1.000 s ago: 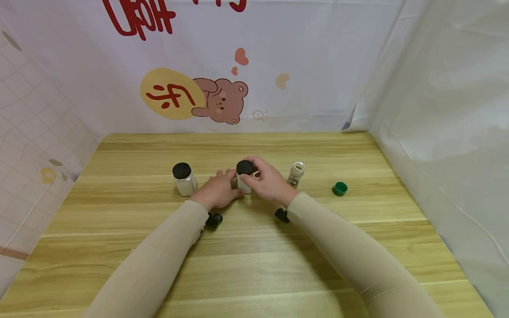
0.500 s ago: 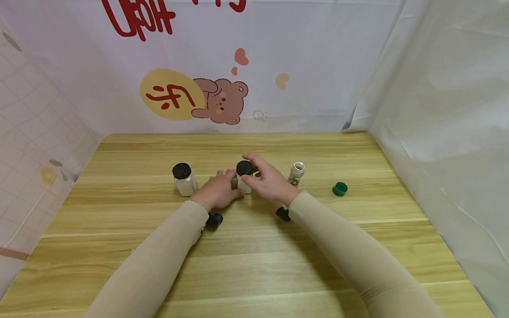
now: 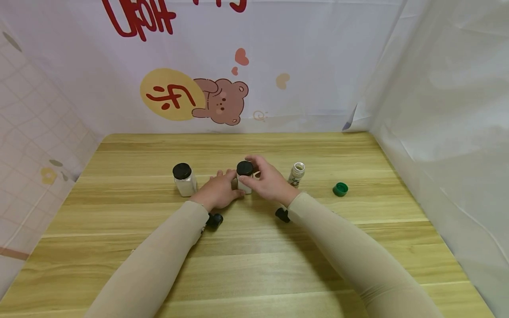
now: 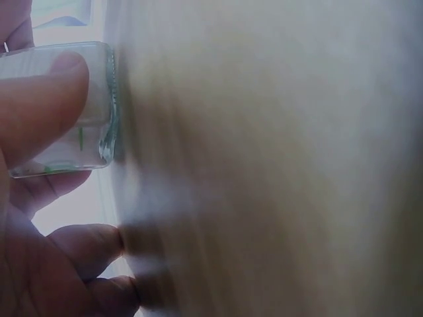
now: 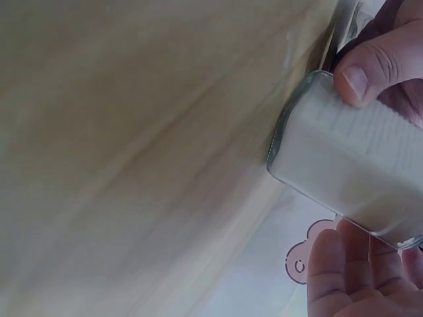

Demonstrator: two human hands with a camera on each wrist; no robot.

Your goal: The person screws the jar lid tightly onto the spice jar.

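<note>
In the middle of the head view, a glass jar (image 3: 245, 188) of white contents stands upright on the table under its black lid (image 3: 245, 168). My left hand (image 3: 216, 192) holds the lower body from the left; in the left wrist view its thumb (image 4: 46, 109) presses the glass. From the right, my right hand (image 3: 272, 181) grips the lid between thumb and fingers. The right wrist view shows the jar's side (image 5: 357, 158), with my right fingers (image 5: 327, 264) below it; the lid is nearly all outside that view.
Left of my hands stands another black-lidded jar (image 3: 185, 183). On the right are a small uncapped bottle (image 3: 296, 174) and a green cap (image 3: 340, 189). Black devices (image 3: 214, 220) sit under both wrists. White printed cloth (image 3: 310, 66) hangs behind the wooden table (image 3: 246, 274).
My right thumb and fingers shift slightly about the lid. The left hand and the jar stay in place.
</note>
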